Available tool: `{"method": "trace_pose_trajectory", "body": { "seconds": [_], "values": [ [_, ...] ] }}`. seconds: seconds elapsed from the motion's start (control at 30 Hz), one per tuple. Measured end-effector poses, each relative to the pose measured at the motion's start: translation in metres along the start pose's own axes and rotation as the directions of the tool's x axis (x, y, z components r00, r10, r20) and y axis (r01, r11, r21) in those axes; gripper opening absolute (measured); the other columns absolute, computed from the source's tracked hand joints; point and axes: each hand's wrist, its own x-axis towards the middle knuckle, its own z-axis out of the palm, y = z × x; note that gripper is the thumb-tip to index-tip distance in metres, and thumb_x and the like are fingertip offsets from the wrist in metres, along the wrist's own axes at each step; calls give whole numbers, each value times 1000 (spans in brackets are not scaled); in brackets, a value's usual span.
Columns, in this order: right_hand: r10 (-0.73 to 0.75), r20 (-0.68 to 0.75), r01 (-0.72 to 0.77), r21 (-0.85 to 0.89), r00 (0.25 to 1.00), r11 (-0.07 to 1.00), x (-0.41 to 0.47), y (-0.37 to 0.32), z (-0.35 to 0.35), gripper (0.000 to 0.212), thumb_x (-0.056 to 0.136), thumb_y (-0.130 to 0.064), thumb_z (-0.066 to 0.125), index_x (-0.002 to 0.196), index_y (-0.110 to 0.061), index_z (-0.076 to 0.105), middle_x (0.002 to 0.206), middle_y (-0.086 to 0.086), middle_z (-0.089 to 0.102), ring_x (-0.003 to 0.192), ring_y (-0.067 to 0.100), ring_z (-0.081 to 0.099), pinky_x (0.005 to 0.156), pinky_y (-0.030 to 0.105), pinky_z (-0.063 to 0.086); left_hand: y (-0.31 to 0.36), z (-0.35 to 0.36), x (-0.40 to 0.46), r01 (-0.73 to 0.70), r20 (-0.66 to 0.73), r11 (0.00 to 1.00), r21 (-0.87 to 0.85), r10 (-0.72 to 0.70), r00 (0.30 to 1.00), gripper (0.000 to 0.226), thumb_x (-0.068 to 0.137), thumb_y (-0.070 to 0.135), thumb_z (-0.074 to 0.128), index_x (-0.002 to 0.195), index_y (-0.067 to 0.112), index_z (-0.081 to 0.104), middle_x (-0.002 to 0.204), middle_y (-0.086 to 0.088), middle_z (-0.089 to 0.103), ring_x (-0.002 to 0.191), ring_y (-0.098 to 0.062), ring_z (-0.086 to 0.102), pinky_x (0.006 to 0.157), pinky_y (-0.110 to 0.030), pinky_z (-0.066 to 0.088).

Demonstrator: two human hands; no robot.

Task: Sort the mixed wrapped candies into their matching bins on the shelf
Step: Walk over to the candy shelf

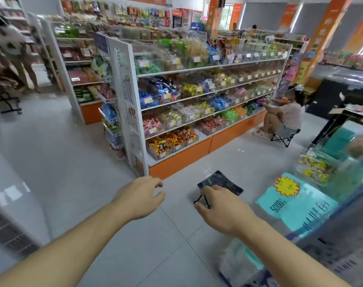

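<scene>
Gripping stool (220,181), R hand (222,206); "5000" sign (288,199)

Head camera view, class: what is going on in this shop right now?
A person stands in a shop aisle facing the candy shelf, some way off. Their right hand grips a small folding stool with a dark patterned seat. The left hand is held out, holding nothing. No candy is in hand. Another person sits by the shelf's far end.

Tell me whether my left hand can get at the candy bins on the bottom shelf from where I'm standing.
Probably not yet. The left hand hangs empty over open floor, and the bottom-shelf candy bins lie well beyond it. Nothing blocks the way; you'd likely just need to step closer.
</scene>
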Motion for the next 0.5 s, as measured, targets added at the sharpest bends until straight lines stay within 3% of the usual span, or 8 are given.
{"method": "trace_pose_trajectory", "body": {
  "seconds": [0.13, 0.27, 0.37, 0.5],
  "values": [
    [17, 10, -17, -12, 1000, 1000, 66, -10, -7, 42, 99, -59, 39, 121, -26, 53, 116, -6, 57, 99, 20, 57, 78, 37, 50, -33, -16, 61, -26, 1, 1000, -10, 26, 1000, 38, 97, 60, 44, 126, 40, 58, 128, 18, 59, 107, -9, 59, 90, -39, 56],
    [53, 9, -52, -2, 999, 999, 126, -10, -23, 45, 100, -56, 39, 134, -30, 53, 131, -8, 56, 114, 20, 58, 84, 37, 50, -50, -35, 125, -68, 12, 998, -5, 69, 998, 41, 98, 59, 44, 131, 38, 58, 130, 17, 59, 110, -9, 58, 92, -39, 56],
    [64, 17, -64, -3, 998, 998, 177, 0, -28, 44, 100, -57, 38, 132, -31, 54, 131, -8, 56, 111, 21, 59, 80, 36, 49, -58, -37, 176, -77, 26, 997, -14, 77, 997, 43, 99, 58, 46, 134, 35, 57, 133, 17, 57, 112, -9, 58, 92, -38, 55],
    [56, 45, -56, 4, 997, 998, 250, 20, -31, 51, 101, -59, 37, 140, -29, 51, 138, -6, 54, 117, 22, 59, 87, 38, 52, -68, -30, 243, -56, 44, 998, -2, 56, 997, 46, 100, 59, 46, 138, 35, 55, 137, 16, 56, 116, -9, 58, 93, -37, 55]
  ]
}}
